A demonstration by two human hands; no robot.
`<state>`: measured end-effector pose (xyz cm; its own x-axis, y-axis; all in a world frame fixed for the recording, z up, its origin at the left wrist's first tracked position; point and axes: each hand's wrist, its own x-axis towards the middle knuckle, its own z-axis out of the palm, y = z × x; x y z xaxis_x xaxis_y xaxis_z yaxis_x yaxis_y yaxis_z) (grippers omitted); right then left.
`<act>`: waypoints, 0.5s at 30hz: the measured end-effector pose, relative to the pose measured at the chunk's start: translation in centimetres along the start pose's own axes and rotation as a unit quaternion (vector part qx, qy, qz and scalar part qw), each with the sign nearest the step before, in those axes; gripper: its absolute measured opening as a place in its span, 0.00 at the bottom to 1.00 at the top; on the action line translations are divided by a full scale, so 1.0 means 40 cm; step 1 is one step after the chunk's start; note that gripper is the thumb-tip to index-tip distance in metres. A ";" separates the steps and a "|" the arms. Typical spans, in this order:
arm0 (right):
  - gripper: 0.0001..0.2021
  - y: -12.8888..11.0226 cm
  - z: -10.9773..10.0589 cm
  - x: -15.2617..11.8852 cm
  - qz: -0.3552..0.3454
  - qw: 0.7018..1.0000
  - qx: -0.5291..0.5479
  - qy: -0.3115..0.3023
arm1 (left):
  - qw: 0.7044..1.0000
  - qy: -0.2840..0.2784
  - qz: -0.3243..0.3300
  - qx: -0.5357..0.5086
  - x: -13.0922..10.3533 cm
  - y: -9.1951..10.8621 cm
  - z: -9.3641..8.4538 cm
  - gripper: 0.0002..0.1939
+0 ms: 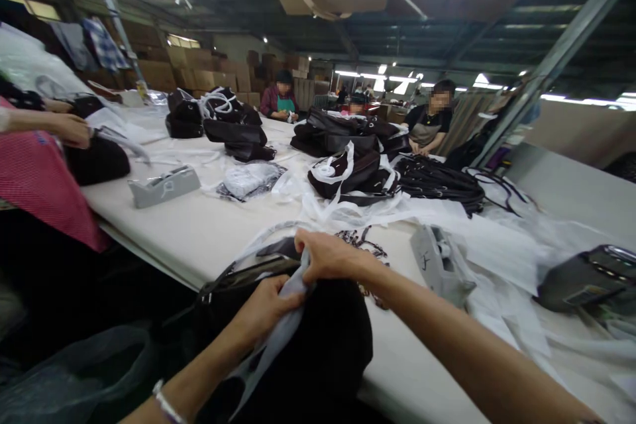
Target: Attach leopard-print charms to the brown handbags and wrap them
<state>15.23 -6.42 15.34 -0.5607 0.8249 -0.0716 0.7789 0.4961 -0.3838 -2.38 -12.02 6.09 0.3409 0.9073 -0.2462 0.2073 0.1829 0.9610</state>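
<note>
A black handbag [338,338] stands at the table's near edge, its zipped top toward me. Over it, my left hand [272,308] pinches a strip of white wrapping foam [293,324] between thumb and fingers. Just above and to the right, my right hand [320,257] grips the same strip near its upper end. The strip's lower end hangs down the near side of the bag. Another white strip arches behind the bag's top. Beyond my right hand lie dark metal chains [365,242], partly hidden by my forearm.
Grey tape dispensers [166,187] [440,265] stand left and right on the white table [238,218]. Piles of black bags [348,169] and black straps [437,179] lie farther back. A dark speaker-like box [591,278] sits right. A co-worker's hand [72,129] handles a bag at left; other people work opposite.
</note>
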 end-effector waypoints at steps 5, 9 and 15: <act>0.29 0.199 -0.113 0.011 0.020 0.999 0.014 0.038 | 0.997 -0.025 0.015 0.073 0.179 0.121 0.079 0.13; 0.30 0.354 0.031 -0.016 0.095 0.991 0.094 -0.010 | 0.971 -0.011 -0.012 0.239 0.262 0.051 0.167 0.10; 0.37 0.404 0.110 -0.054 0.050 0.987 0.124 0.085 | 0.966 -0.014 -0.020 0.259 0.270 -0.005 0.201 0.09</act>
<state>27.80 -1.38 5.25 -0.4134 0.9101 0.0272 0.7235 0.3465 -0.5971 8.62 -5.28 2.20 0.3457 0.8919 -0.2915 0.6489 -0.0028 0.7609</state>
